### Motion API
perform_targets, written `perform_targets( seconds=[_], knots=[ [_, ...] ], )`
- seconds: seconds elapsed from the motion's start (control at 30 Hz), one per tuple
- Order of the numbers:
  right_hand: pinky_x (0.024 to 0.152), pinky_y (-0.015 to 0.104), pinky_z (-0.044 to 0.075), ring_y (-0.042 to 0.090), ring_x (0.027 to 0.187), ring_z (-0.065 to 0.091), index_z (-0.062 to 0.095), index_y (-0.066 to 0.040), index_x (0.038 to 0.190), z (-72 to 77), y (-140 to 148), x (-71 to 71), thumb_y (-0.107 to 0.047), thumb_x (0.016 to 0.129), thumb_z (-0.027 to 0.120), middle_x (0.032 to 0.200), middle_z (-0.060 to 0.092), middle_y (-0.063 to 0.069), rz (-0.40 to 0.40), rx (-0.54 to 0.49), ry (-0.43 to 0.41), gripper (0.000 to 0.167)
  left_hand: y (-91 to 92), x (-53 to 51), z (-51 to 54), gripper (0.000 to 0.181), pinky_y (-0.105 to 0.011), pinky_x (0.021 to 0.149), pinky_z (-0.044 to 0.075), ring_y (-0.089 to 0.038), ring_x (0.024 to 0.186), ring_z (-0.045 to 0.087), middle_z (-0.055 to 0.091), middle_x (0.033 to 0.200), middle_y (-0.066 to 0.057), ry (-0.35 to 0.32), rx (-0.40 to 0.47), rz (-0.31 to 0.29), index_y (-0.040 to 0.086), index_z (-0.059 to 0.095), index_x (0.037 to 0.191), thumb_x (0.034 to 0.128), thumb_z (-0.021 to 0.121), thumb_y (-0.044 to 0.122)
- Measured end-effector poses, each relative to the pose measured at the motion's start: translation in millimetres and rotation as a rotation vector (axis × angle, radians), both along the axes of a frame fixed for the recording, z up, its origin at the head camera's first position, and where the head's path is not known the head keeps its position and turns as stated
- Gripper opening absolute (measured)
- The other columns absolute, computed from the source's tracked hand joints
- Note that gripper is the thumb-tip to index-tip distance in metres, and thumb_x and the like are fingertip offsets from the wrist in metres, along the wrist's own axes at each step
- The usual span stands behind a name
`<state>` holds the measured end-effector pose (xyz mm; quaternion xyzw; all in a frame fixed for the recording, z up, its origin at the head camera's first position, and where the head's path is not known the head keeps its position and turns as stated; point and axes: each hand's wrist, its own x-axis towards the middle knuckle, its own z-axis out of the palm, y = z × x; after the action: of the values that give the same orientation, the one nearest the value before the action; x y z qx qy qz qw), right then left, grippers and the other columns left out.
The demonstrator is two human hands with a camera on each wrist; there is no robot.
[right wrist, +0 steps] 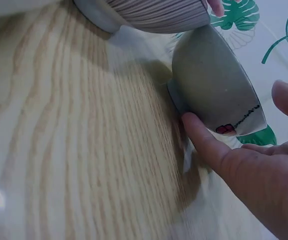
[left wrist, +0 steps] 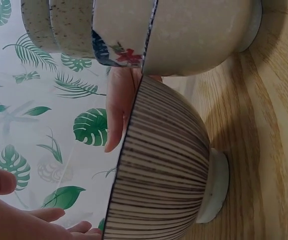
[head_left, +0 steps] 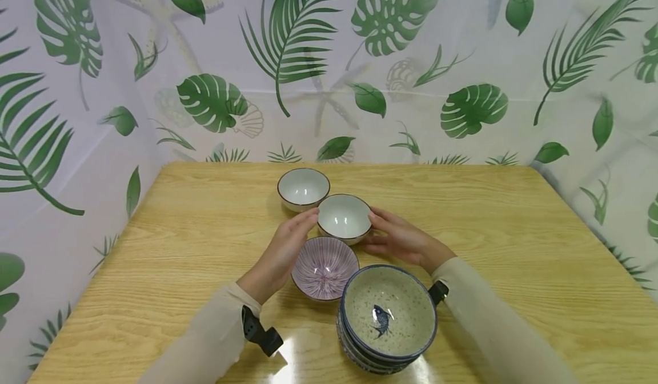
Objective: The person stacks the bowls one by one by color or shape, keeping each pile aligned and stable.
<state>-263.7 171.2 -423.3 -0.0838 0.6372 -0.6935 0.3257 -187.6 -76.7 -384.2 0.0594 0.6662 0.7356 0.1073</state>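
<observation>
A white bowl [head_left: 344, 217] with a dark rim stands between my two hands. My left hand [head_left: 284, 250] is at its left side, fingers fairly straight, fingertips close to the rim; whether they touch is unclear. On the other side my right hand [head_left: 403, 241] has its thumb by the rim. In the right wrist view, one extended finger touches the bowl [right wrist: 213, 75] near its foot, while the thumb stands apart. Just in front sits a purple-striped bowl [head_left: 325, 268], whose ribbed outside fills much of the left wrist view. Another white bowl [head_left: 303, 187] stands behind, to the left.
Nearest to me is a stack of speckled, blue-rimmed bowls [head_left: 389, 312], the top one with a blue fish inside, close to my right forearm. All stand on a wooden table [head_left: 169, 247]. A leaf-patterned cloth [head_left: 319, 127] hangs behind it.
</observation>
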Motion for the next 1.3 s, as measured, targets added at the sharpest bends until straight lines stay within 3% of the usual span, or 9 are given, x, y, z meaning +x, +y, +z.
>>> perform_targets(
  seconds=[0.23, 0.57, 0.9, 1.3],
  knots=[
    [0.109, 0.049, 0.035, 0.048, 0.135, 0.029, -0.001, -0.006, 0.154, -2.8, -4.3, -3.2, -0.023, 0.105, 0.037, 0.154, 0.014, 0.028, -0.016, 0.060, -0.002, 0.064, -0.3, 1.0, -1.2, 0.052, -0.044, 0.119, 0.012, -0.025, 0.146, 0.014, 0.024, 0.156, -0.014, 0.008, -0.008, -0.001, -0.004, 0.030, 0.147, 0.1042, 0.037, 0.025],
    [0.110, 0.047, 0.033, 0.046, 0.137, 0.027, 0.002, -0.007, 0.154, -3.6, -6.6, -2.4, -0.018, 0.105, 0.036, 0.154, 0.015, 0.026, -0.061, 0.002, -0.058, 0.061, 0.0, 0.2, -1.1, 0.052, -0.043, 0.120, 0.010, -0.025, 0.147, 0.010, 0.021, 0.157, -0.014, -0.007, 0.030, -0.003, -0.004, 0.028, 0.147, 0.1043, 0.036, 0.025],
    [0.108, 0.044, 0.037, 0.045, 0.135, 0.032, 0.005, -0.003, 0.154, -4.2, -8.7, -2.1, -0.017, 0.105, 0.036, 0.153, 0.017, 0.027, -0.077, -0.008, -0.033, 0.059, -3.8, -1.0, -3.7, 0.052, -0.045, 0.119, 0.012, -0.028, 0.146, 0.013, 0.024, 0.156, -0.015, -0.019, 0.012, 0.047, -0.002, 0.029, 0.148, 0.1039, 0.037, 0.024],
    [0.105, 0.040, 0.042, 0.044, 0.135, 0.031, 0.007, -0.005, 0.154, 3.0, 1.5, 0.4, -0.016, 0.105, 0.035, 0.154, 0.014, 0.024, -0.133, -0.023, -0.009, 0.058, -3.8, -1.9, -2.1, 0.053, -0.046, 0.119, 0.012, -0.028, 0.146, 0.010, 0.022, 0.157, -0.012, -0.023, -0.010, 0.049, 0.001, 0.027, 0.149, 0.1038, 0.036, 0.026]
  ],
)
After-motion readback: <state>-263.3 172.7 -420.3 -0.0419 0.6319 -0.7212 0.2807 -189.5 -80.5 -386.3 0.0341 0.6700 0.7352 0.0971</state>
